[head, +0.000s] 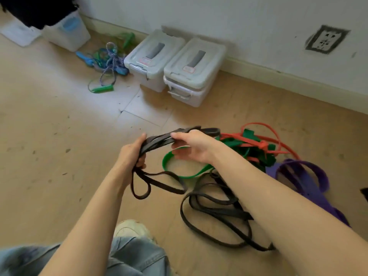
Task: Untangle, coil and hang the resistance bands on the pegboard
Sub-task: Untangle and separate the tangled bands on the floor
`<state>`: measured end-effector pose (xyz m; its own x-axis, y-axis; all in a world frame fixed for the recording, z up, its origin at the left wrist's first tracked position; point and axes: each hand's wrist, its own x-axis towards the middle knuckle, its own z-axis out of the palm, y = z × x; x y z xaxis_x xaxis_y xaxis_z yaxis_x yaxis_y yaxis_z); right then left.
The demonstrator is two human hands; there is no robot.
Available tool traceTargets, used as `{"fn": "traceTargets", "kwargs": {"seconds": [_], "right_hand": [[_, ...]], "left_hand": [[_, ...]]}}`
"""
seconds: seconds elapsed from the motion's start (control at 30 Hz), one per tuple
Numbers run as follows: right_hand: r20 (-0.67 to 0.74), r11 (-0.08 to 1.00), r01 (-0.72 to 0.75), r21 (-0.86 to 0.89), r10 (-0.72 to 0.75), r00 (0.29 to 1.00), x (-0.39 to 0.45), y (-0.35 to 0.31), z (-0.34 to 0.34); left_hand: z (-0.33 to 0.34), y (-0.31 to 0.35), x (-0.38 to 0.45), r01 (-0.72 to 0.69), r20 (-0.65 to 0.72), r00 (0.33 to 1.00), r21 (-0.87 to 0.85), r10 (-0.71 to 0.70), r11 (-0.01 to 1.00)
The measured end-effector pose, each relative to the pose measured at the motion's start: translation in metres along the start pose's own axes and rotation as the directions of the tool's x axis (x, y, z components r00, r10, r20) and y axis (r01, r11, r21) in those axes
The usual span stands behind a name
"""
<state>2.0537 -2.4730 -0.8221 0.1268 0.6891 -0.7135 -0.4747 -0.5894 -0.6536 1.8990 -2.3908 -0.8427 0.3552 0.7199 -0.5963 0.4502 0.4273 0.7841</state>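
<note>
Two hands at work over a wooden floor (49,136), seen from the head camera. Left hand (131,154) curled tight round gathered loops of a black band (159,140), keeping the coil from springing apart; right hand (191,148) pinching the same loops farther along, feeding more on. Rest of that band trailing loose on the floor beside a red band (262,145), green band (169,166) and purple band (298,172), knotted together. Two lidded boxes (175,64) against the wall. No pegboard in sight.

bands (253,148) on floor (49,136), boxes (175,66) behind
</note>
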Motion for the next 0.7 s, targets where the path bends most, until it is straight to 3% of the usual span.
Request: {"fn": "traceTargets", "kwargs": {"seconds": [0.1, 0.2, 0.27, 0.33, 0.4, 0.43, 0.53, 0.63, 0.7], "right_hand": [[0.052, 0.991, 0.096, 0.097, -0.101, 0.993, 0.034, -0.016, 0.052], [0.084, 0.99, 0.144, -0.006, -0.143, 0.986, 0.06, -0.028, 0.088], [0.051, 0.986, 0.1, -0.133, -0.094, 0.994, 0.068, -0.02, 0.092], [-0.005, 0.976, 0.025, -0.216, -0.027, 1.0, 0.065, -0.002, 0.081], [-0.07, 0.967, -0.024, -0.254, 0.006, 0.998, 0.058, 0.02, 0.059], [-0.124, 0.958, -0.039, -0.286, 0.003, 0.992, 0.054, 0.031, 0.045], [-0.325, 0.859, -0.044, -0.509, -0.145, 0.935, 0.033, 0.072, -0.01], [-0.453, 0.563, -0.203, -0.801, -0.349, 0.82, 0.001, 0.127, -0.065], [-0.435, 0.415, -0.308, -0.856, -0.255, 0.864, -0.017, 0.167, -0.086]], "left_hand": [[-0.038, 0.009, 0.026, -0.098, -0.302, 0.946, 0.088, 0.121, 0.991], [-0.067, 0.006, 0.045, -0.165, -0.434, 0.861, 0.254, 0.265, 0.953], [-0.071, -0.003, 0.059, -0.093, -0.378, 0.878, 0.468, 0.295, 0.879], [-0.064, -0.017, 0.067, 0.074, -0.297, 0.933, 0.71, 0.204, 0.7], [-0.048, -0.03, 0.067, 0.133, -0.245, 0.96, 0.827, 0.138, 0.546], [-0.037, -0.036, 0.065, 0.117, -0.217, 0.966, 0.848, 0.139, 0.516], [0.005, -0.065, 0.054, -0.008, -0.098, 0.984, 0.815, 0.152, 0.579], [0.064, -0.111, 0.026, -0.035, 0.079, 0.996, 0.762, -0.039, 0.647], [0.098, -0.142, 0.003, -0.001, 0.139, 0.975, 0.779, -0.171, 0.627]]}}
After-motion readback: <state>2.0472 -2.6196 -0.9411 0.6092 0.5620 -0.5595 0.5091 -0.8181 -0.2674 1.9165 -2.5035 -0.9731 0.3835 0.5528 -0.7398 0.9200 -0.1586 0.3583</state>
